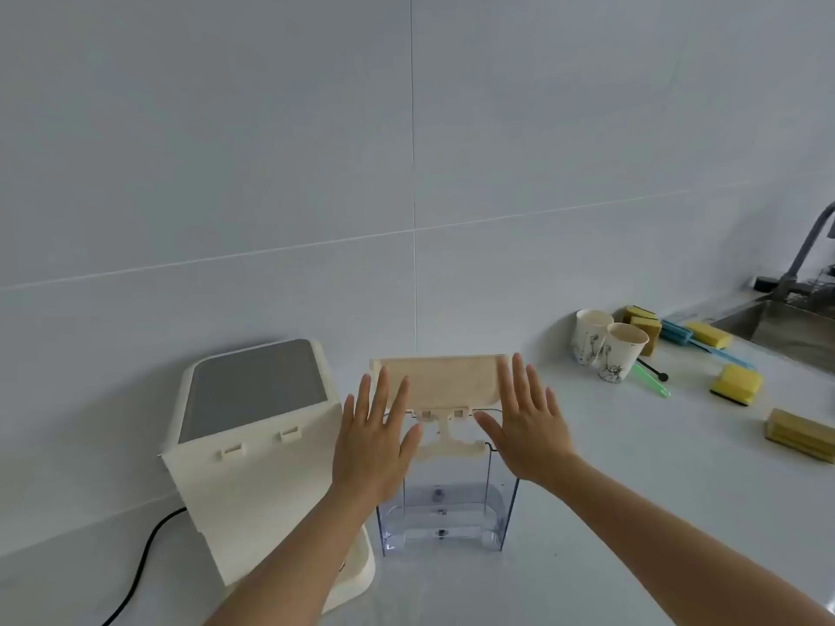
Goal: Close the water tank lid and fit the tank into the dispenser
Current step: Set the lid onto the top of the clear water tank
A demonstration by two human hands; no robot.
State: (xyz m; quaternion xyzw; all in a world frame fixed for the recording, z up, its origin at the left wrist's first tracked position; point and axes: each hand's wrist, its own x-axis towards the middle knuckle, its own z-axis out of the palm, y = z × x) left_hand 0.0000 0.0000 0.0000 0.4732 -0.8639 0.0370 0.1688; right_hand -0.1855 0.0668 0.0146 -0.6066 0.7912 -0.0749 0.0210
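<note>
Head view: a clear plastic water tank stands upright on the pale countertop at lower centre of the frame. Its cream lid is swung up and back on the hinge at the tank's far rim, so the tank mouth is uncovered. A cream handle piece hangs from the hinge area across the top of the tank.

The left hand is spread flat, fingers splayed and pointing away, palm down, in front of the tank's left upper edge and the left end of the lid. It has hold of nothing; whether the fingertips touch the lid cannot be told. The right hand is likewise flat and splayed at the right end of the lid, with nothing in its grasp, its thumb reaching toward the hinge.

Just left of the tank stands the cream water dispenser, grey panel on top, its flat back facing the camera, with a black power cord trailing toward the bottom left.

In the right part of the frame, well apart from the tank, two paper cups stand side by side. Beyond them lie yellow sponges, a blue brush and a green tool. A steel sink with a grey faucet sits at the far right edge. Grey wall tiles fill the upper frame.
</note>
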